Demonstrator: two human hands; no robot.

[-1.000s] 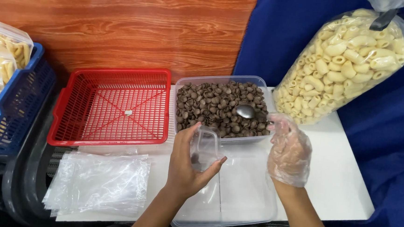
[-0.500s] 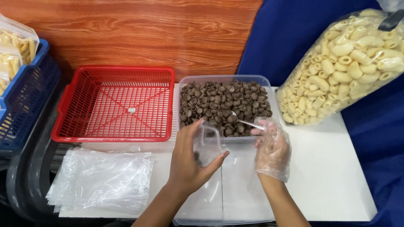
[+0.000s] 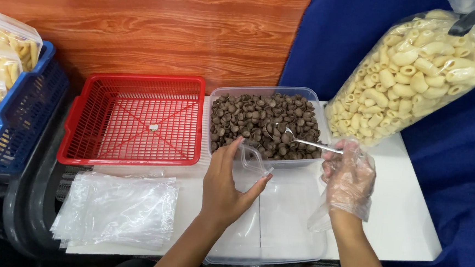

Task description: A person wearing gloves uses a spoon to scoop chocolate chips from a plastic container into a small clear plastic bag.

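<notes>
Head view: left hand grips one clear bag; gloved right hand grips one spoon.

Glossy clear plastic tub, shiny metal spoon, polished wood wall.

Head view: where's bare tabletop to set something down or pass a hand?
Bare white table right of the right hand, below the bag of pale pasta. A thin strip between the red basket and the stack of clear bags. The middle is crowded: left hand, clear lid, tub of brown pieces.
</notes>
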